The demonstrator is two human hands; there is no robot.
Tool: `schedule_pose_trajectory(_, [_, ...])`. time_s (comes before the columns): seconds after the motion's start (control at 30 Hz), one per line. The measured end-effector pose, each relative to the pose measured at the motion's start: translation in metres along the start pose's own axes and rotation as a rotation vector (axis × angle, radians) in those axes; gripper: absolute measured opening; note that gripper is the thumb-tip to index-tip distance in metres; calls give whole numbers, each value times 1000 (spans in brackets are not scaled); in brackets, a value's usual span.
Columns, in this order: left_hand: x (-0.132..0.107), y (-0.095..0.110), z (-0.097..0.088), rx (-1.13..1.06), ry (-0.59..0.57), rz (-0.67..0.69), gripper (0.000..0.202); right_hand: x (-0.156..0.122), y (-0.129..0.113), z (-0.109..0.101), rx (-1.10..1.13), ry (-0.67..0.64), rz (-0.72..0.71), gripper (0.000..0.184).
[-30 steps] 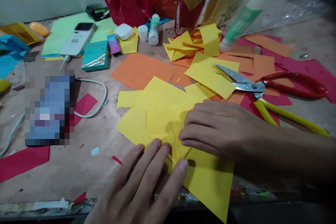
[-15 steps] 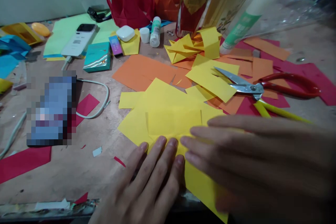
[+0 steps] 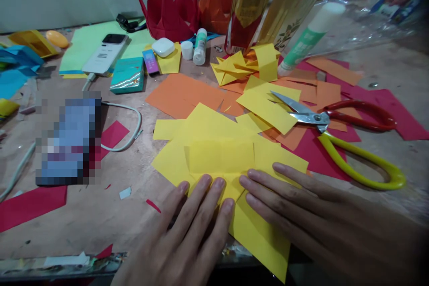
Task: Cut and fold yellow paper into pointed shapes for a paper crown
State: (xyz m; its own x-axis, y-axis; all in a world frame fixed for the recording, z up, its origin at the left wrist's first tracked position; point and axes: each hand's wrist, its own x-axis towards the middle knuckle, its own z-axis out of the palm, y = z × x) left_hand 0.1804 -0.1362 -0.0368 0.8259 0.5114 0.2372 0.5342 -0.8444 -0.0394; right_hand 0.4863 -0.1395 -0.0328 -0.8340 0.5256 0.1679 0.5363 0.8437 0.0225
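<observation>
A folded piece of yellow paper [image 3: 221, 156] lies at the table's near edge, with flat yellow sheets spread around and under it. My left hand [image 3: 194, 228] rests on its lower left part, palm down, fingers stretched out and slightly apart. From the right, my right hand [image 3: 295, 205] lies flat on the yellow paper, its fingertips close to those of the left. Neither hand grips anything. One yellow corner [image 3: 268, 246] sticks out past the table edge below the right hand. The fold beneath the fingers is partly hidden.
Scissors [image 3: 318, 120] with red and yellow handles lie at right on paper scraps. A large glue stick [image 3: 304, 44] stands tilted behind them. At left are a blurred-out phone [image 3: 70, 138] and a cable [image 3: 139, 120]. Red [image 3: 174, 13] and orange paper crowns stand at the back.
My right hand, blurred before, has come down and settled flat on the yellow paper, uncovering the yellow scissor handle. My left hand stays in place. The view has shifted slightly.
</observation>
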Motion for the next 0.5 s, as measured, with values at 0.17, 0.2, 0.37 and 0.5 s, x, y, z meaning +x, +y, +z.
schedule_pose_trajectory(0.17, [-2,1,-2,9,-35,-2,51,-3,-1,4,-6,6,23,55])
schedule_pose_trajectory(0.2, [-3,1,-2,8,-33,4,52,-3,-1,4,-5,7,23,55])
schedule_pose_trajectory(0.37, [-2,1,-2,23,-45,16,51,-2,-1,5,24,5,30,56])
schedule_pose_trajectory(0.5, [0,1,-1,14,-27,3,54,-2,0,8,30,-22,21,60])
